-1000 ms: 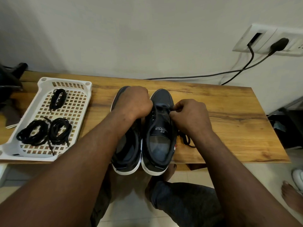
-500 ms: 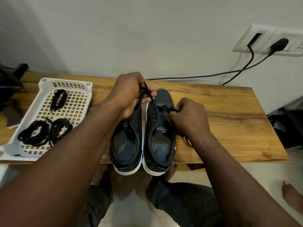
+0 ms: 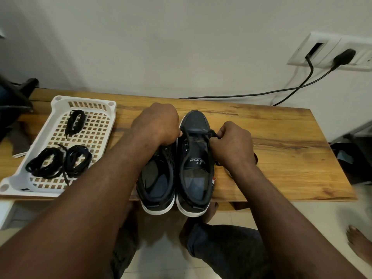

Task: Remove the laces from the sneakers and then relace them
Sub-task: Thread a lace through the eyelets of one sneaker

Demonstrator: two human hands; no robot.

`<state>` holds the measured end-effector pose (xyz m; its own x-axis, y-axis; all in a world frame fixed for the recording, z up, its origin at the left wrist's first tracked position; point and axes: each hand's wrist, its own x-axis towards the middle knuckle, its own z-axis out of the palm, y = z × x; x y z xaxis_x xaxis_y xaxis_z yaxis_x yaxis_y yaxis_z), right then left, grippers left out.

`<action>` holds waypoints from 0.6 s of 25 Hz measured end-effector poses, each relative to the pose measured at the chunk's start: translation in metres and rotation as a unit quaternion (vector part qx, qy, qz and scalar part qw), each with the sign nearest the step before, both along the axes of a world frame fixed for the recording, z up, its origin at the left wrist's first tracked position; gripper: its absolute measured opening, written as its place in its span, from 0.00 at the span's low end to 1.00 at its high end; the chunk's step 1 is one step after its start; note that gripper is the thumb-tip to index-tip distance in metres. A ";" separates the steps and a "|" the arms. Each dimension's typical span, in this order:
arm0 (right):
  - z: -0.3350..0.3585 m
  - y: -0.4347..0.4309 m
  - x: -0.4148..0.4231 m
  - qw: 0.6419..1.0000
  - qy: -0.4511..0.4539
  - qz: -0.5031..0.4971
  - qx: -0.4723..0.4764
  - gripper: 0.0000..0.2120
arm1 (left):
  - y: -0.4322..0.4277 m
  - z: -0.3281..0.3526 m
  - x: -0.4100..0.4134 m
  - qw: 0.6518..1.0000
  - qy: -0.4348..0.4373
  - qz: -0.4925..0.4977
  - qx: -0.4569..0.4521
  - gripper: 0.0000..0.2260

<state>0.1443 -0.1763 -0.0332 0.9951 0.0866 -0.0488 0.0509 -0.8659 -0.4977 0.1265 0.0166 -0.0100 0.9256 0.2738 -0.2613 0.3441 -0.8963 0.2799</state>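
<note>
down has come the left hand (image 3: 159,125), which half a second ago was lifted above the shoes with the cord drawn up; now it sits as a curled fist over the toe of the left sneaker (image 3: 159,178), and the head view has hardly shifted. its thumb tip shows at the inner edge, where the black lace (image 3: 210,132) ends, so it looks to be pinching that end, though the fist hides the grip itself. from there the lace, a thin round cord, arcs across the top of the right sneaker (image 3: 195,174) to the right hand (image 3: 231,143), whose thumb and bent fingers pinch it at the eyelet row on that side. both sneakers are dark, with matte uppers, metal eyelets and white rubber soles; they stand side by side, heels hanging over the near edge of the worktop (image 3: 281,150), a slab of glossy wood grain. to the left lies a white plastic tray (image 3: 60,99) with a square lattice floor, holding three coiled bundles (image 3: 45,162) of black lace. on the wall a white socket plate (image 3: 330,51) feeds a black cable (image 3: 241,95).
</note>
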 end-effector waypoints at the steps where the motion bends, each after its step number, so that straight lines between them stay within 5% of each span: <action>1: 0.000 0.000 0.000 1.000 0.001 0.001 -0.001 0.04 | 0.000 0.003 -0.001 1.000 -0.015 0.003 -0.023 0.09; 5: -0.002 -0.001 0.001 1.000 0.007 -0.001 0.001 0.04 | 0.000 0.029 -0.005 0.977 -0.103 0.000 -0.185 0.11; 6: -0.002 -0.001 0.002 1.000 0.008 -0.002 0.005 0.04 | -0.002 0.035 -0.008 0.948 -0.135 0.037 -0.287 0.10; 8: -0.002 -0.001 0.002 1.000 0.008 0.005 -0.003 0.04 | -0.007 0.044 -0.012 0.808 -0.154 0.150 -0.549 0.07; 9: -0.001 0.000 0.001 1.000 0.009 0.008 -0.007 0.04 | -0.006 0.043 -0.011 0.775 -0.140 0.170 -0.593 0.10; 10: -0.002 0.001 0.001 1.000 0.010 0.009 -0.005 0.04 | -0.006 0.041 -0.010 0.792 -0.129 0.170 -0.572 0.12; 13: -0.001 0.001 0.001 1.000 0.010 0.003 0.005 0.04 | 0.000 0.017 -0.004 0.965 -0.102 0.090 -0.224 0.06; 15: -0.002 0.001 0.002 1.000 0.010 0.005 0.004 0.04 | 0.002 0.005 -0.004 0.996 -0.030 0.049 -0.074 0.10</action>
